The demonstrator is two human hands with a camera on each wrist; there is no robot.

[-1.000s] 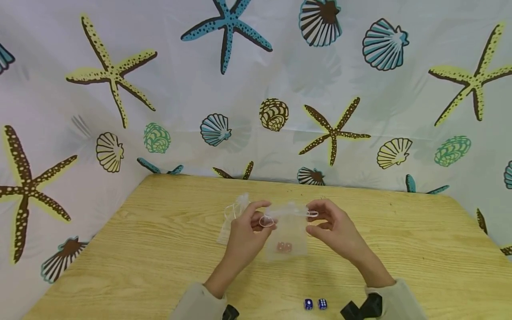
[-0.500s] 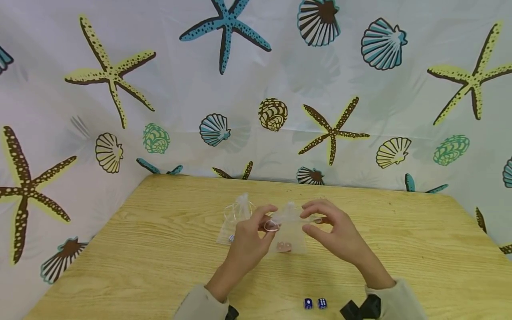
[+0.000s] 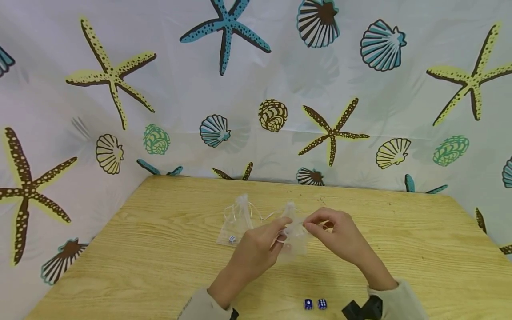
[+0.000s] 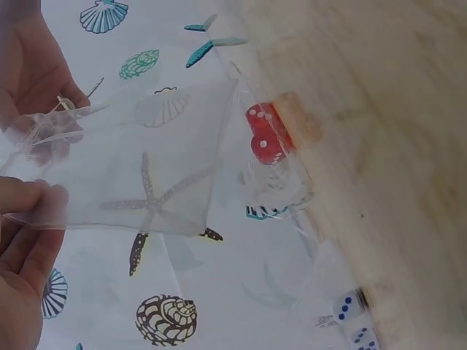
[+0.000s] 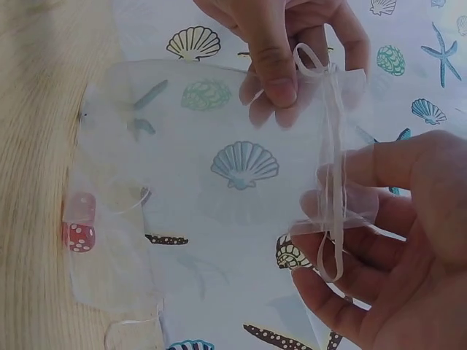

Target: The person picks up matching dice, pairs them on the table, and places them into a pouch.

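Note:
A sheer white drawstring pouch (image 3: 295, 229) hangs between my two hands; no die shows inside it in the wrist views. My left hand (image 3: 256, 243) pinches one side near the mouth, its thumb lying on the mesh in the right wrist view. My right hand (image 3: 340, 233) pinches the opposite side with thumb and forefinger. A white drawcord (image 5: 334, 168) with end loops runs along the mouth. Behind the held pouch, a second sheer pouch (image 4: 281, 186) with red dice (image 4: 268, 146) lies on the table, partly hidden in the head view.
Left of the hands lies a third sheer pouch (image 3: 238, 218) with white dice (image 4: 349, 306). Two blue dice, one (image 3: 308, 304) beside the other (image 3: 322, 304), sit near the front of the wooden table (image 3: 140, 249). A seashell-print cloth (image 3: 256, 80) hangs behind.
My left hand has shifted right and turned more over the pouch. My right thumb and forefinger have come together on its side. The white die in the left pouch is uncovered.

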